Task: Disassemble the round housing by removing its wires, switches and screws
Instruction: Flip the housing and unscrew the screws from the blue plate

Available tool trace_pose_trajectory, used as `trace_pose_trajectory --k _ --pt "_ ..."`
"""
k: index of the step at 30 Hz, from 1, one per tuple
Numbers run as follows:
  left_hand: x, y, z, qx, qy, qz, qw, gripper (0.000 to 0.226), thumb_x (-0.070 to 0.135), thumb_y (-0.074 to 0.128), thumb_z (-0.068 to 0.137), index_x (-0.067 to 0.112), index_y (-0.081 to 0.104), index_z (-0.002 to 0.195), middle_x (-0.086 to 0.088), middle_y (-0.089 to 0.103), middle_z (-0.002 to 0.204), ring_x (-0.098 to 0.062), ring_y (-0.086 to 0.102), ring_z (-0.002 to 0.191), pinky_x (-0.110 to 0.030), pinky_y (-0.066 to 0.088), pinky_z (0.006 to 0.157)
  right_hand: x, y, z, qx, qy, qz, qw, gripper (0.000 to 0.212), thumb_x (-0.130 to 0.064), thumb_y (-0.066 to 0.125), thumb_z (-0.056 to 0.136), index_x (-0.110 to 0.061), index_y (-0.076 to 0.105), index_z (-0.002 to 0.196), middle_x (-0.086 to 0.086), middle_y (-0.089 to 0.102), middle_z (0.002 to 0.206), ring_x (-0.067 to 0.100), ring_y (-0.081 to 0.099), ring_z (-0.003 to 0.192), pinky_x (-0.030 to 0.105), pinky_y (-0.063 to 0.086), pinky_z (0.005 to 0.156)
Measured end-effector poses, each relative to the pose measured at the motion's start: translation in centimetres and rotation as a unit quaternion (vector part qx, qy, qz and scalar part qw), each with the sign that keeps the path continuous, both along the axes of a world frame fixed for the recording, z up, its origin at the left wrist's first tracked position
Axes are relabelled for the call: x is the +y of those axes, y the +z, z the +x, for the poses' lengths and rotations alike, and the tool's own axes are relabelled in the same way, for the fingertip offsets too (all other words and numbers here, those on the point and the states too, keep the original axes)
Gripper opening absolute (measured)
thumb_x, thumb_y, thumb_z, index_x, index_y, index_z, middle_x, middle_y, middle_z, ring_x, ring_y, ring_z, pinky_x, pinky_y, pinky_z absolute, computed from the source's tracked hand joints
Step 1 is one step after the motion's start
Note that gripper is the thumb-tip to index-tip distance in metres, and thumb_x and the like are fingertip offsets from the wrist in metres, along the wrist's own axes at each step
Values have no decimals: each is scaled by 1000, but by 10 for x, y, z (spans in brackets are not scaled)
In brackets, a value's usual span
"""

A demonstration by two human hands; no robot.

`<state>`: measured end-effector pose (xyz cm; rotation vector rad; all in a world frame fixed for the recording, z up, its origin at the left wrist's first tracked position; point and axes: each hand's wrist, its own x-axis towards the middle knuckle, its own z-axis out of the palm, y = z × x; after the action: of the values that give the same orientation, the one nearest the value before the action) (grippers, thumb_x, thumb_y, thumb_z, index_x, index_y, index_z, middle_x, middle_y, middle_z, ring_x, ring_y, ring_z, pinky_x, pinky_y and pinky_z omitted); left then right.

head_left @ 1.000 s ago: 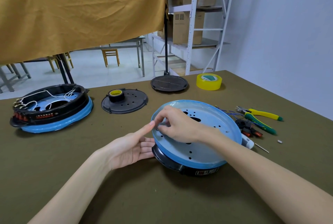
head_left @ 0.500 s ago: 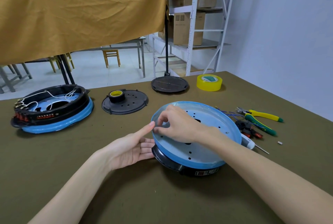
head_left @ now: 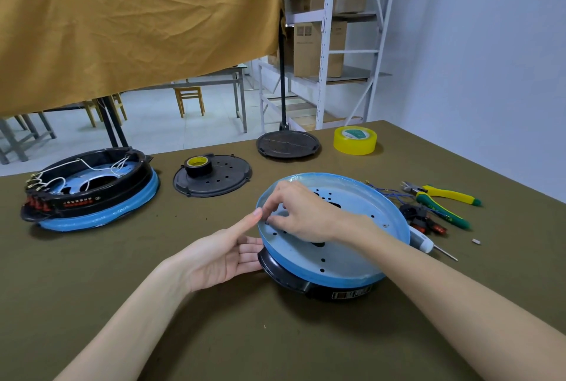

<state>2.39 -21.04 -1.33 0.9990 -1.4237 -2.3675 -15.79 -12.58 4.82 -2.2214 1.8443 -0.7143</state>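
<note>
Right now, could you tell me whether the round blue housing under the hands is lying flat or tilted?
Tilted: the round blue housing sits with its far rim higher, its left edge steadied by the left hand.

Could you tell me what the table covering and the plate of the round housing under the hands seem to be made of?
Table covering: apparently woven cloth, matte olive, with no shine.

Plate of the round housing: likely metal or hard plastic under a glossy pale blue film that looks wrinkled at the rim. The base below looks like black plastic.

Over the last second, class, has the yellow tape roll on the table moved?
No. The yellow tape roll keeps its place beside the black round plate near the table's far edge.
</note>
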Motion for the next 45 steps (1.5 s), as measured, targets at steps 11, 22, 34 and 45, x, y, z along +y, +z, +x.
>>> trace_pose_trajectory --k 11,22,34,45 --pt "1 2 1 3 -7 -2 1000 101 60 92 62 -5 59 132 -20 73 122 -26 75 107 -31 62 81 0 -6 -2 29 0 -10 1000 16 -28 64 98 -17 76 96 -14 54 90 10 48 94 32 41 83" --pt "5 5 -3 -18 10 -16 1000 106 63 94 55 -3 58 130 -19 76 117 -25 76 104 -30 63 76 -2 -14 -1 36 3 -10 999 13 -22 55 102 -13 64 101 -2 61 98 11 52 87 28 42 76" --pt "9 6 -6 -34 44 -34 998 91 61 85 61 -3 63 121 -20 77 111 -25 79 93 -29 63 70 17 3 -20 -270 -56 -70 959 6 -10 61 100 -8 63 95 7 74 80 12 67 66 18 49 59" --pt "12 -1 -11 -51 110 -85 989 79 58 80 70 -3 65 116 -22 78 102 -26 78 79 -32 64 63 93 -10 -88 -241 -250 -258 902 14 -12 77 86 -24 72 82 -10 74 73 8 71 71 23 59 68"
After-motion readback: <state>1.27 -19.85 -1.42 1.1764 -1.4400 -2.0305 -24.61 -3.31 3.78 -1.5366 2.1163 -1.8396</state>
